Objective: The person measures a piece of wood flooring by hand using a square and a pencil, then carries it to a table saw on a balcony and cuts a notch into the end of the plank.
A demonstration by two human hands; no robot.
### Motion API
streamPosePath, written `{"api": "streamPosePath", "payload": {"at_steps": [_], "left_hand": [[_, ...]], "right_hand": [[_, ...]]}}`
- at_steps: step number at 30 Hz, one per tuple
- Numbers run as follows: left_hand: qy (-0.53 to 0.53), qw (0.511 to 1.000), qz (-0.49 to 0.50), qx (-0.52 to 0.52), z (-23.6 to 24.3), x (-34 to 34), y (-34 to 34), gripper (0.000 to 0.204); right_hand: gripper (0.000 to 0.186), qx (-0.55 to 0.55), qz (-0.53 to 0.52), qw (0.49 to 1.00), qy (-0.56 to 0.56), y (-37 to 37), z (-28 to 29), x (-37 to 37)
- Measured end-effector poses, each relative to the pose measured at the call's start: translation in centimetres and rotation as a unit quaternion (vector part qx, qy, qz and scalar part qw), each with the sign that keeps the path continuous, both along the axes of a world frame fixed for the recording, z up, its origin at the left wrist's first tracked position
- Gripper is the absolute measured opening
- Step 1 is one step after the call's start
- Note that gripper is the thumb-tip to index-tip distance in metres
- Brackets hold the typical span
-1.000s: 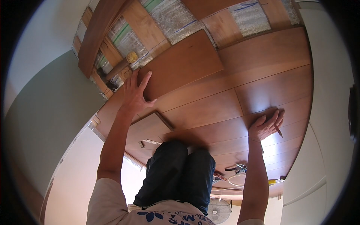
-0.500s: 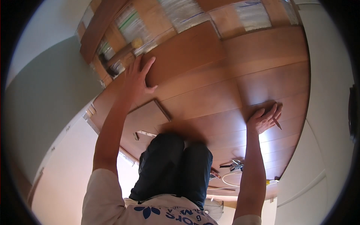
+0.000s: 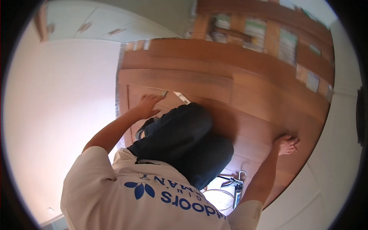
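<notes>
My left hand (image 3: 148,106) reaches over the brown floorboards left of my knees, its fingers stretched out and holding nothing. Just beyond its fingertips lies what looks like a carpenter's square (image 3: 181,97), with a pale marked blade and a darker end. A long plank (image 3: 176,78) runs across the boards past that tool. On the far right, my right hand (image 3: 286,144) rests low on the boards with its fingers curled. A pencil (image 3: 296,150) sticks out between those fingers, mostly hidden by them.
A caulking gun (image 3: 237,191) lies on the floor by my right forearm. Farther off, wooden battens (image 3: 237,23) show with silvery sheeting between them, beside loose brown planks (image 3: 268,11). A white wall (image 3: 65,115) stands left; pale panels (image 3: 314,184) border the right.
My view and body have turned left. My left hand has left the far plank and come down beside the square near my knees. My right hand still has the pencil.
</notes>
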State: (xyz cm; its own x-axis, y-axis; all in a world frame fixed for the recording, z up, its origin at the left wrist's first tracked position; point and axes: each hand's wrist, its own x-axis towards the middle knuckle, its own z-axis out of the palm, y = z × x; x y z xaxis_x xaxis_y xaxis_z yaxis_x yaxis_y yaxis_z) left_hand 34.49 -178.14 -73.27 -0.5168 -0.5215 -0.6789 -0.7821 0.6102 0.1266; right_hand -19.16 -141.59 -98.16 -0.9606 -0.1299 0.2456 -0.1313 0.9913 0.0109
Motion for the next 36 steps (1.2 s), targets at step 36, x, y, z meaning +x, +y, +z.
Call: {"api": "streamPosePath", "payload": {"at_steps": [36], "left_hand": [[0.556,0.206,0.759,0.267,-21.4,33.0,-18.9,0.038]], "right_hand": [[0.073,-0.298,0.021,0.784,-0.544,-24.5,5.5,20.8]]}}
